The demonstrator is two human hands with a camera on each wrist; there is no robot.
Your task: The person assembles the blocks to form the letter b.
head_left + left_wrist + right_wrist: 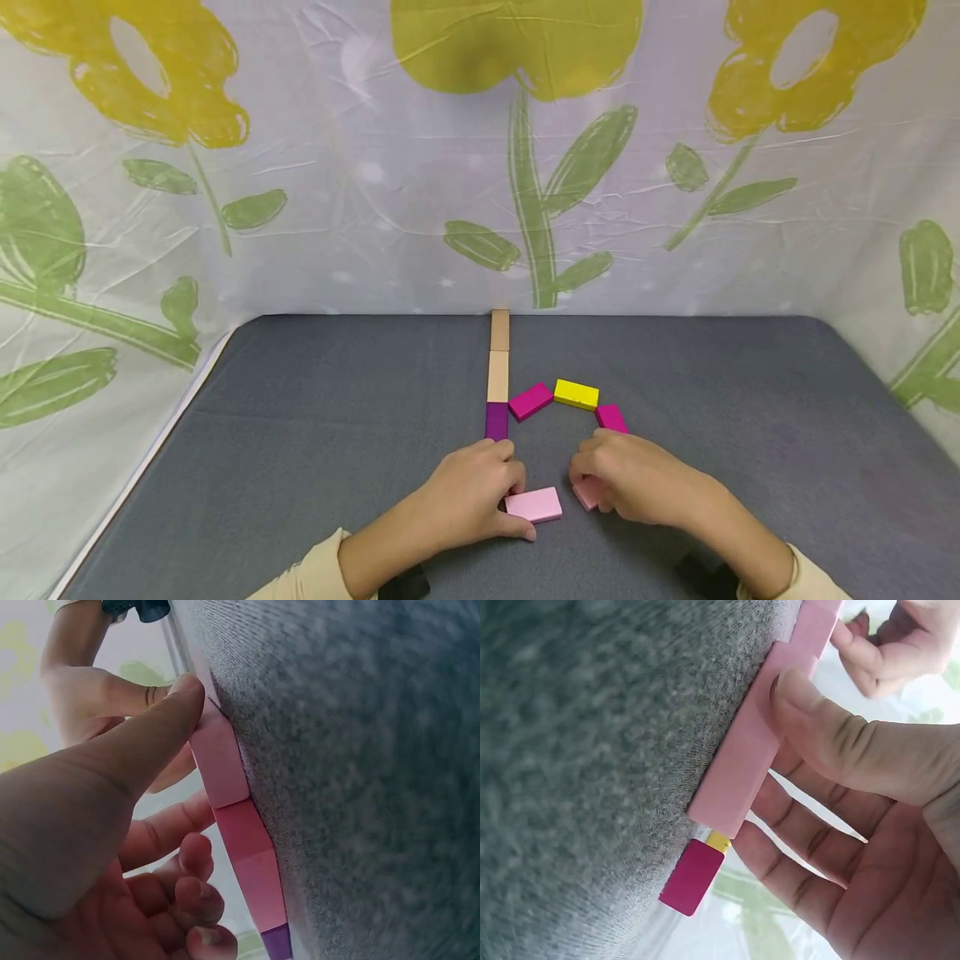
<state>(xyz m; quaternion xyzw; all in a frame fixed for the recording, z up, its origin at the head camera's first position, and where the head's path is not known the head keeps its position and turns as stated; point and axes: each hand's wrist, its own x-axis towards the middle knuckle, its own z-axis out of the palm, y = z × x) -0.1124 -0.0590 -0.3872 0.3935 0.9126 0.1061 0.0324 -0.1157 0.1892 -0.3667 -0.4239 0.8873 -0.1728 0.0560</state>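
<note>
My left hand (472,487) holds a light pink block (534,505) between thumb and index finger; the thumb lies along its near side. In the left wrist view, that pink block (221,765) lies flat on the cloth, with a deeper pink block (259,885) and a purple end beyond it. My right hand (637,475) pinches another pink block (588,493), partly covered by the fingers in the head view. The right wrist view shows the thumb on the long side of this pink block (739,765). A small gap separates the two pink blocks in the head view.
Two wooden blocks (498,375) and a purple block (497,421) form a straight line running away from me. From it curve a magenta block (531,402), a yellow block (577,394) and another magenta block (611,418). A flowered curtain (360,208) hangs behind the grey table (337,417).
</note>
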